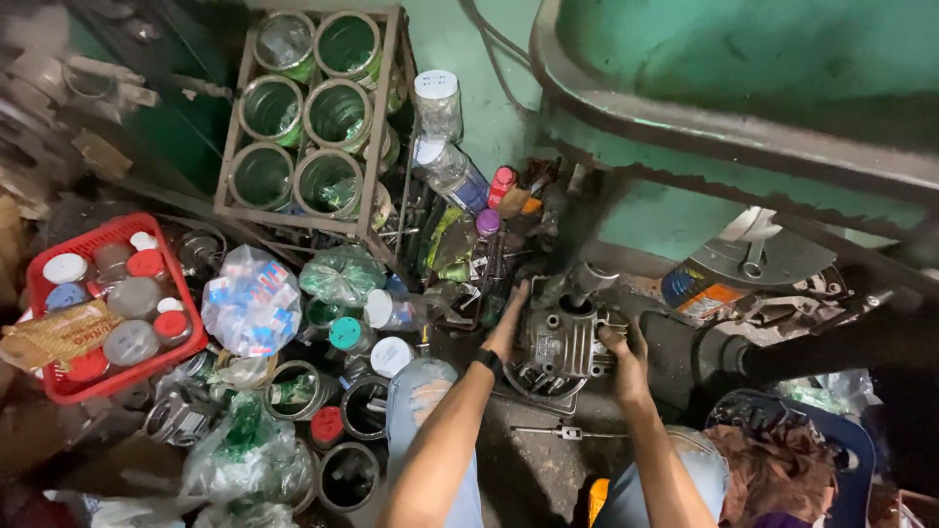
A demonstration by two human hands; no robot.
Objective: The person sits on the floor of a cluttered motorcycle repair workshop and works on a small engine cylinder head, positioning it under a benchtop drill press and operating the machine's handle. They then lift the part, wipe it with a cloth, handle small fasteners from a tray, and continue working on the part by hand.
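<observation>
**Steady the engine casting with both hands**

Above you looms the big green machine frame (pixel 743 117), and to your left a metal rack (pixel 311 117) of open tins leans against the wall. A red basket (pixel 59 391) of capped jars sits further left.

Between your knees, on the grimy floor (pixel 528 460), rests the grey metal engine casting (pixel 562 342), just under the frame's edge. Your left hand (pixel 509 328) lies along its left flank, fingers spread flat against it rather than clenched. Your right hand (pixel 618 352) wraps the right edge, its grip closed on the casting.

Keep the pressure even from both sides so the casting does not rock on the uneven floor, and keep your fingers clear of its open bore. A thin T-shaped tool (pixel 567 431) lies just below the casting, near your right forearm.
</observation>
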